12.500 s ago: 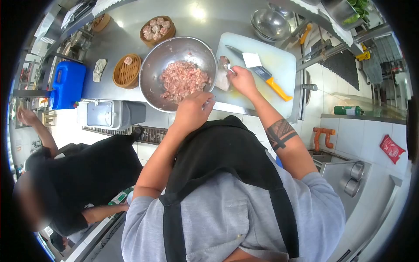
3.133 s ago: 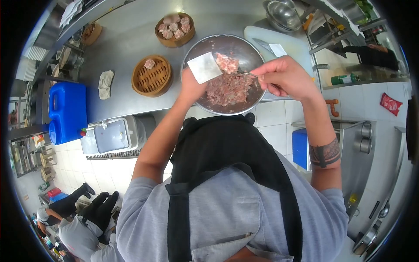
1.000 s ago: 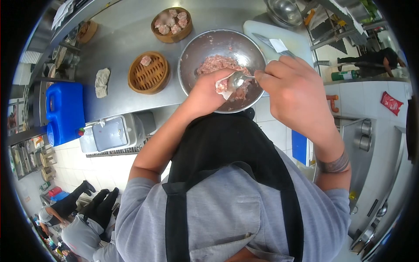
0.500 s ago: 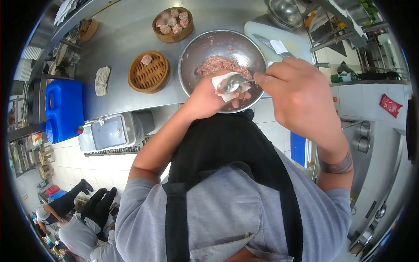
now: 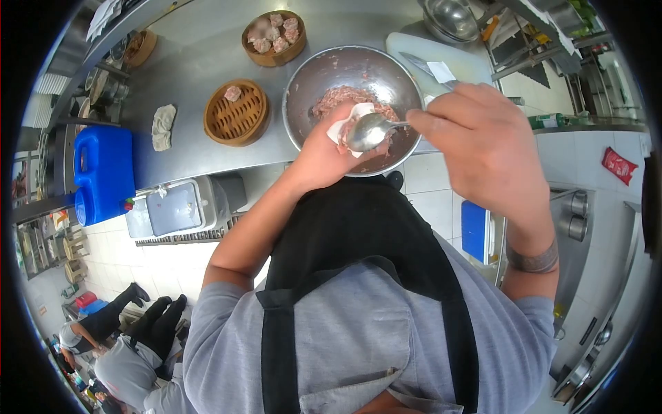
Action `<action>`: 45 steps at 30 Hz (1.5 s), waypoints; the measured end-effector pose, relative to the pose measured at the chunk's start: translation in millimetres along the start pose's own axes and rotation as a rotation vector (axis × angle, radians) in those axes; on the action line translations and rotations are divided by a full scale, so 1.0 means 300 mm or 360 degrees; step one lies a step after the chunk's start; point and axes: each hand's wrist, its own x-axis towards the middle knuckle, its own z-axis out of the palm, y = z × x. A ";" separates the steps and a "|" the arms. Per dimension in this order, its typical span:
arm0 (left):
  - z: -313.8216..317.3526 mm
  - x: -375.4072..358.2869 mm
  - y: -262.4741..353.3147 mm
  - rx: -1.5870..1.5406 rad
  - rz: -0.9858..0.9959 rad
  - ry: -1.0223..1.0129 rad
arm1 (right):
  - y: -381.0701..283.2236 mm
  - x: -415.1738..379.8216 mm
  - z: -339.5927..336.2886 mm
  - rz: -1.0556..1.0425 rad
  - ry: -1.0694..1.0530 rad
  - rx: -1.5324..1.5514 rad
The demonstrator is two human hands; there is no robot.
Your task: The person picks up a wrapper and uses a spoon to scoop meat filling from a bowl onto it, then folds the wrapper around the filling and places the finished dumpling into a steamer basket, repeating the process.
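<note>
My left hand cups a thin white dumpling wrapper over the near side of a steel mixing bowl. The wrapper's edges bend upward around some pink filling, mostly hidden by a spoon. My right hand grips the handle of that metal spoon, whose bowl presses at the wrapper. Pink minced meat lies in the mixing bowl beneath. Left of it, a round bamboo steamer carries one dumpling. Farther back, a second bamboo steamer contains several dumplings.
A white cutting board with a knife lies right of the bowl. A crumpled cloth rests on the steel counter. A blue jug stands at the left. Other people are at lower left.
The wrapper has gone from lying flatter to folding up around the spoon in my left hand. My right hand and the spoon have shifted slightly, the spoon's bowl turning.
</note>
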 end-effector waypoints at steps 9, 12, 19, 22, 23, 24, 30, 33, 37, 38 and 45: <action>0.005 -0.006 0.032 0.0032 -0.0122 -0.0042 | 0.003 -0.018 0.006 0.0051 -0.0043 -0.0074; 0.013 -0.003 0.040 -0.0037 -0.0262 0.0055 | -0.010 -0.019 -0.004 0.0079 0.0048 0.0002; 0.024 0.009 0.028 -0.0059 -0.0003 0.0185 | -0.007 -0.017 0.056 -0.0030 0.0103 0.0070; 0.016 0.005 0.043 -0.0168 -0.0126 0.0106 | 0.019 -0.023 0.048 0.0031 0.0062 0.0016; 0.016 0.000 0.046 -0.0134 -0.0112 0.0106 | 0.022 -0.026 0.051 0.0031 0.0061 0.0014; 0.016 -0.003 0.047 -0.0100 -0.0098 0.0107 | 0.024 -0.030 0.058 0.0049 0.0041 0.0030; 0.016 -0.017 0.010 -0.0159 -0.0268 0.0098 | 0.027 -0.027 0.003 0.0158 -0.0023 0.0037; 0.016 -0.014 -0.001 -0.0004 -0.0006 0.0145 | 0.015 -0.027 0.004 0.0150 -0.0017 0.0035; 0.010 -0.011 0.003 0.0047 -0.0248 -0.0026 | 0.011 -0.023 0.006 0.0171 -0.0034 0.0003; 0.023 -0.010 0.028 -0.0073 -0.0202 0.0072 | 0.012 -0.025 0.000 0.0170 -0.0033 0.0003; -0.051 -0.003 -0.024 -0.0223 -0.0205 0.0606 | 0.034 -0.122 0.105 0.0624 0.0186 0.0274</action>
